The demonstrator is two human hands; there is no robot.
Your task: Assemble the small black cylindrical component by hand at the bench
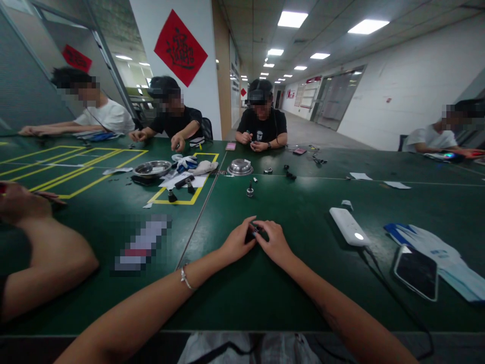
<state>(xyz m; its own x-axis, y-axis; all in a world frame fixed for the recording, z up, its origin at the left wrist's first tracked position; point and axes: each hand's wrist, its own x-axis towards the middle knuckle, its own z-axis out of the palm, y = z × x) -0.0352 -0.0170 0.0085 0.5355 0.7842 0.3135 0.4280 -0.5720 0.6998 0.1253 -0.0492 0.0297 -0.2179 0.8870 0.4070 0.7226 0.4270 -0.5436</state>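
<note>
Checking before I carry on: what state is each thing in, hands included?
Small dark part: held between both hands, details unclear
Left hand: fingers curled around the part
Right hand: same
White power strip: light on, cable attached
Phone: flat, screen dark
Glove: flat, unworn
Domed bowl: upside down
Open bowl: right side up

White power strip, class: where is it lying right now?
In the head view, the white power strip lies on the green table, right of the right hand and left of the phone.
</note>
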